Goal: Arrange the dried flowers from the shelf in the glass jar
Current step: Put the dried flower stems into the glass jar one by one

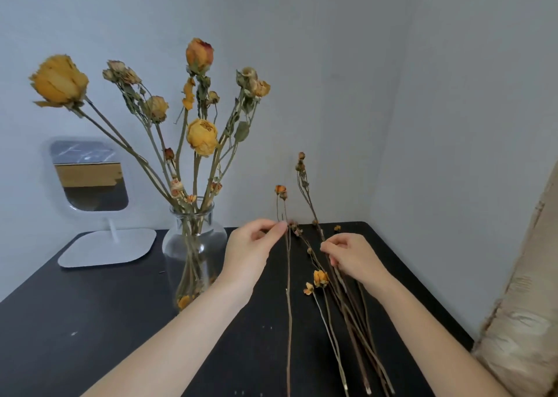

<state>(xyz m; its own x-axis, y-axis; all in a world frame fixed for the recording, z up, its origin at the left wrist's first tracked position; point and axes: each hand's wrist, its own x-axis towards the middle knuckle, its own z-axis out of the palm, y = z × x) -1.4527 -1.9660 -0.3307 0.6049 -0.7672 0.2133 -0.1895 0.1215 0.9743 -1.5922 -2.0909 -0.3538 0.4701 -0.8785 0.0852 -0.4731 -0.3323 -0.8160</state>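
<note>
A person's two bare arms reach forward over a black worktop [75, 321] set into the corner of a pale grey wall [453, 94].

A clear glass jar [194, 245] with a narrow neck and rounded body stands on the worktop left of centre, just beside the left hand [253, 245]. It holds a fan of dried flowers [202, 137]: yellow and orange rose-like heads, some large and full, others small, shrivelled and brownish, on long thin tan-green stems with a few curled leaves. Their stems cross inside the glass, and some fallen orange petals lie at the bottom.

The left hand's thumb and fingers [280, 227] are pinched together on a thin stem [289, 276] topped by a small orange bloom. The stem runs from the lower edge of the view up past the fingertips.

The right hand [353, 257] sits right of centre, its fingers [329, 248] curled round a budded stem [305, 182] that rises against the wall and ends in small brownish buds.

Under and between the hands, loose stems [347, 306] lie bunched on the worktop, with two small orange blooms among them.

At the far left a rounded mirror [90, 176] stands on a flat white base. Beige patterned fabric [522, 321] fills the right edge.
</note>
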